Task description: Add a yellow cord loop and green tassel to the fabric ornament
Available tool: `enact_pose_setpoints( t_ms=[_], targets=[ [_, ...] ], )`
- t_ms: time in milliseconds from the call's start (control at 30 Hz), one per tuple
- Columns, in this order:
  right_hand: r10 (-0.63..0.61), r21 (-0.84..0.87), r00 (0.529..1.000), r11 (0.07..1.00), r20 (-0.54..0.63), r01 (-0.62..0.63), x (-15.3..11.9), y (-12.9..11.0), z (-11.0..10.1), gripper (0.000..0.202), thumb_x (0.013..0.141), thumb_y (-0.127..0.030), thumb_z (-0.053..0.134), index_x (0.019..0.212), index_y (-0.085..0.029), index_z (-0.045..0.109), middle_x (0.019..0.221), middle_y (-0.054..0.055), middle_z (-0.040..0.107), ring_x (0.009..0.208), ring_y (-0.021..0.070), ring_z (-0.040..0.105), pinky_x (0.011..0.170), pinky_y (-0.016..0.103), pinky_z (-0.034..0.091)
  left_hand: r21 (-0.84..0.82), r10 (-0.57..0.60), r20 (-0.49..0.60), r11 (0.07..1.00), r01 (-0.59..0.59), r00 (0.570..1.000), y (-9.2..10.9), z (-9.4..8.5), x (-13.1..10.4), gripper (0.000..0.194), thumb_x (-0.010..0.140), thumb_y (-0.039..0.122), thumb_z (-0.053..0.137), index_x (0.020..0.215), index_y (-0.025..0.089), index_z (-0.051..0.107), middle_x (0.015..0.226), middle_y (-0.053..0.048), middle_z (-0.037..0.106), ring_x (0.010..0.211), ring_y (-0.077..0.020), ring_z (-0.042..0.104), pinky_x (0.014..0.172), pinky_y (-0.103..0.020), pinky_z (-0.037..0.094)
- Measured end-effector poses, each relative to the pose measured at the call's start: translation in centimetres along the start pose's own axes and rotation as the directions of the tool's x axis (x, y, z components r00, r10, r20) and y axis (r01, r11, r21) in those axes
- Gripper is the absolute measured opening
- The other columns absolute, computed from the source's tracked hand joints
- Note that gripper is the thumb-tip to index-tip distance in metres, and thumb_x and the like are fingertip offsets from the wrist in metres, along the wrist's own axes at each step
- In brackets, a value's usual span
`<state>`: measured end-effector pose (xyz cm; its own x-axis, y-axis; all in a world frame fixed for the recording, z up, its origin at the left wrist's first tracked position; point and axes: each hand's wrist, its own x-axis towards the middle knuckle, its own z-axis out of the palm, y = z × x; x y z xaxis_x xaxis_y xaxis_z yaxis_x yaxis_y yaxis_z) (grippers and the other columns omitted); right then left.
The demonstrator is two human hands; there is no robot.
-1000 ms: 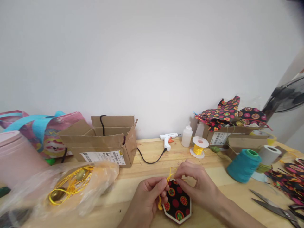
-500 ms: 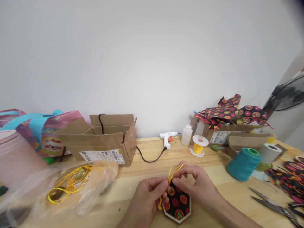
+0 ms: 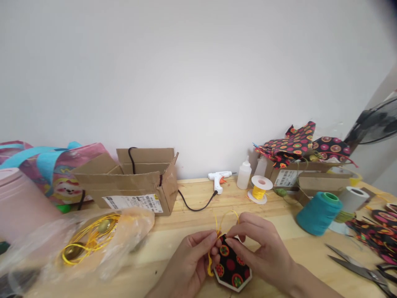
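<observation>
A hexagonal piece [image 3: 231, 265] with black patterned fabric and a pale rim hangs between my hands over the table. My left hand [image 3: 198, 256] pinches the yellow cord [image 3: 218, 227] at the top corner of the piece, thumb against fingers. Part of the cord dangles below these fingers. My right hand [image 3: 262, 248] is closed at the upper right of the piece, its thumb and fingertips at the cord, which rises in a loop between the hands. Exactly what the right fingertips grip is too small to tell.
Behind stand a cardboard box [image 3: 136, 186], a white glue gun [image 3: 217, 180], a bottle [image 3: 244, 176] and a yellow cord spool [image 3: 259, 192]. At right are a teal thread cone [image 3: 319, 215], scissors [image 3: 359, 269] and fabric [image 3: 294, 142]. A plastic bag [image 3: 114, 248] lies left.
The cord's end has bent into a wider loop between my hands. My right hand has shifted slightly right, and the hexagonal piece has moved a little right too.
</observation>
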<state>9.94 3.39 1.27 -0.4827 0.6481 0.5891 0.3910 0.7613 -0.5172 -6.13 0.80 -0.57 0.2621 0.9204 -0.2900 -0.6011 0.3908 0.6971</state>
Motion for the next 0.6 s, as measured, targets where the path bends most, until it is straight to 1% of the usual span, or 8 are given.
enact_pose_setpoints(
  t_ms=[233,367,500,600],
  targets=[
    [0.011,-0.003,1.0,1.0,0.01,-0.011,-0.1,0.42,0.45,0.013,0.076,-0.017,0.051,0.086,-0.02,0.059,0.069,0.003,0.054,0.063,0.0124,0.05,0.055,0.024,0.039,-0.052,-0.057,0.005,0.997,0.058,0.998,0.09,-0.13,-0.09,0.009,0.071,0.01,0.059,0.066,0.005,0.065,0.057,-0.002,0.058,0.048,-0.0041,0.052,0.051,-0.014,0.047],
    [0.007,0.0,1.0,1.0,0.002,-0.007,-0.05,0.49,0.49,0.013,0.077,-0.017,0.05,0.086,-0.02,0.058,0.07,0.002,0.055,0.064,0.0126,0.051,0.056,0.024,0.04,-0.062,-0.068,-0.009,0.996,0.067,0.998,0.19,-0.3,-0.11,0.01,0.071,0.01,0.058,0.065,0.005,0.065,0.058,-0.002,0.058,0.049,-0.0043,0.052,0.051,-0.014,0.048],
    [0.002,-0.014,1.0,1.0,0.015,-0.002,-0.08,0.43,0.39,0.016,0.076,-0.018,0.051,0.091,-0.021,0.057,0.073,0.003,0.055,0.065,0.0128,0.052,0.057,0.024,0.04,-0.049,-0.076,0.009,0.996,0.076,0.997,0.16,-0.3,-0.2,0.011,0.07,0.011,0.059,0.063,0.006,0.064,0.056,-0.001,0.058,0.048,-0.0044,0.052,0.05,-0.014,0.047],
    [-0.027,-0.046,0.999,0.999,0.03,0.028,-0.01,0.5,0.22,0.021,0.076,-0.019,0.052,0.096,-0.021,0.056,0.075,0.003,0.055,0.065,0.0129,0.051,0.056,0.024,0.04,-0.024,-0.08,0.022,0.996,0.081,0.997,0.14,-0.17,-0.3,0.012,0.071,0.012,0.059,0.061,0.006,0.064,0.055,-0.001,0.057,0.047,-0.0045,0.052,0.049,-0.014,0.046]
  ],
)
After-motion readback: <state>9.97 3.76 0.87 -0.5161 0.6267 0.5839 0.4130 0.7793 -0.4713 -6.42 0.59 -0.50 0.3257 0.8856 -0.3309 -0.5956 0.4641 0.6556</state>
